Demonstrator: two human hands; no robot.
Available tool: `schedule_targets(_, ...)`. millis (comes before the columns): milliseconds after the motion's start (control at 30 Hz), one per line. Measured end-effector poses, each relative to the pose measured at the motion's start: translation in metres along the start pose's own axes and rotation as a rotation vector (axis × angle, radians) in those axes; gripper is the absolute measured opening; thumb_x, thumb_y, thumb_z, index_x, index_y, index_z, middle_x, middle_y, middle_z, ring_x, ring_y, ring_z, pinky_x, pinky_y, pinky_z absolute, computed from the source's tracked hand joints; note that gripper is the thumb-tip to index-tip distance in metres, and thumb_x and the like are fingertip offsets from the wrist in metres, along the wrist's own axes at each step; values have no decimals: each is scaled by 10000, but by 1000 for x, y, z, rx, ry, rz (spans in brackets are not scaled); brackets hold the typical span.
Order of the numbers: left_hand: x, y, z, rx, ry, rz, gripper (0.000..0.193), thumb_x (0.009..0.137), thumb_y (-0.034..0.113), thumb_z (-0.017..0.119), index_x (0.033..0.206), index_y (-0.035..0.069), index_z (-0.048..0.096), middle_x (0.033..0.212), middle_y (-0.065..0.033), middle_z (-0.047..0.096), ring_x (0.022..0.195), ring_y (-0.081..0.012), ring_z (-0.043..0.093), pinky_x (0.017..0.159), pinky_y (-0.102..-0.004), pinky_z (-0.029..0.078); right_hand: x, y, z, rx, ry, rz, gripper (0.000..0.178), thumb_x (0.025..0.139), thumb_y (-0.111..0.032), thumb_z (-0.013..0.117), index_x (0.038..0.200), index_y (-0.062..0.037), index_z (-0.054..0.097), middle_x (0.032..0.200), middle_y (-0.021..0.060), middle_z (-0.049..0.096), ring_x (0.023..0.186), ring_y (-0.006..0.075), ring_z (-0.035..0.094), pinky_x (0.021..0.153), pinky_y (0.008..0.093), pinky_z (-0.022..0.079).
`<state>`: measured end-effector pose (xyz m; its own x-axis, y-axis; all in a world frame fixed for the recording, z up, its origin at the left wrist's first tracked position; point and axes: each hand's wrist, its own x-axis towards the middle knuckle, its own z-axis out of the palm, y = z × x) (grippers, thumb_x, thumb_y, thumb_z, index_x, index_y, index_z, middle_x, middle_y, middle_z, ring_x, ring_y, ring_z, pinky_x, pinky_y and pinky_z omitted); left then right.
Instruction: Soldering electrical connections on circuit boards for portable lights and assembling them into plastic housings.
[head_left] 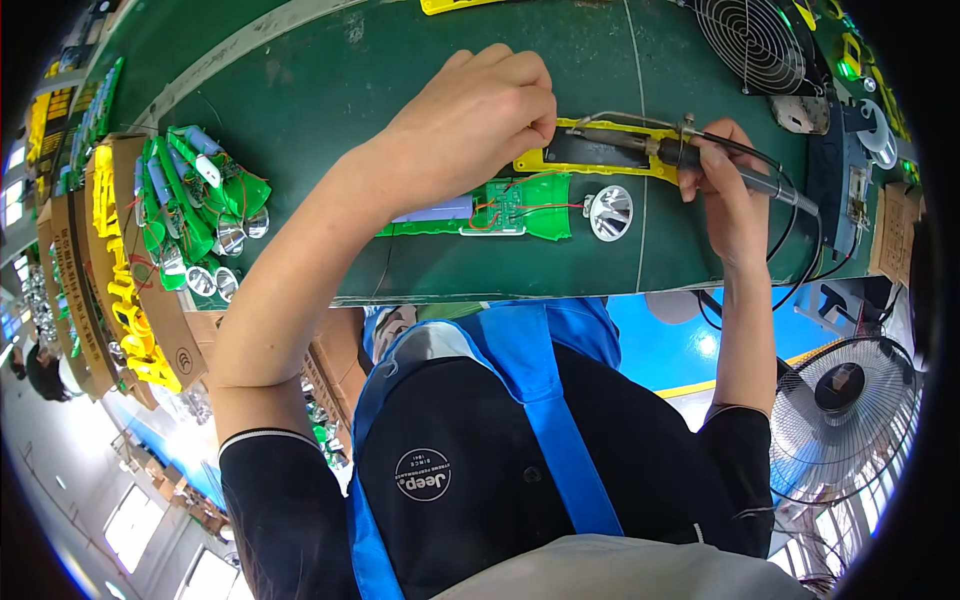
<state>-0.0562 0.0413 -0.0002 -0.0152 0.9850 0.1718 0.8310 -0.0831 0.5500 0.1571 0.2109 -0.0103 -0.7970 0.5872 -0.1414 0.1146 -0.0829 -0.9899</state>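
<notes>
My right hand [728,185] grips a soldering iron [682,153] by its dark handle, with a thin metal tube clamped along it and cables trailing off. The iron's front end lies over a yellow plastic housing [560,168] with a dark strip inside. At the housing's left end, my left hand [485,115] is closed, its fingertips pinched together; whatever they hold is hidden. Just below, nearer me, lies an open green torch shell [548,205] with a green circuit board [507,207] and a purple battery cell [435,211]. Red wires run from the board toward a silver reflector [610,213].
Several green shells with cells and reflectors are heaped at the left [200,200]. Beside them stands a cardboard box [150,290] edged with yellow parts. A black fan with a wire grille [750,45] sits far right. A larger fan [845,420] stands below the table's right end.
</notes>
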Motion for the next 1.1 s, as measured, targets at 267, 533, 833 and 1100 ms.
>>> schedule_targets(267, 1, -2, 1, 38, -45, 1, 58, 751, 77, 613, 770, 62, 561, 873, -32, 533, 865, -213, 496, 756, -330, 357, 13, -9, 7, -83, -106, 133, 238, 819, -226, 587, 856, -3, 514, 653, 60, 560, 522, 85, 530, 455, 182, 403)
schedule_targets(533, 0, -4, -1, 17, -45, -2, 57, 758, 85, 614, 772, 65, 563, 886, -31, 535, 876, -206, 493, 775, -325, 351, 13, -9, 10, -100, -109, 119, 231, 814, -209, 597, 859, 4, 522, 655, 62, 569, 525, 81, 536, 446, 175, 402)
schedule_targets(833, 1, -3, 4, 96, -3, 26, 38, 752, 136, 608, 741, 99, 608, 842, -14, 550, 862, -187, 511, 781, -332, 359, 13, -8, 8, -138, -126, 119, 217, 813, -192, 594, 862, 8, 524, 642, 71, 573, 518, 80, 534, 445, 174, 397)
schedule_targets(1100, 0, -5, 7, 174, 13, 66, 20, 726, 122, 594, 722, 102, 590, 815, -20, 536, 855, -183, 517, 791, -334, 363, 8, -5, 7, -106, -80, 89, 218, 822, -197, 575, 866, 7, 515, 644, 77, 560, 512, 94, 527, 454, 183, 407)
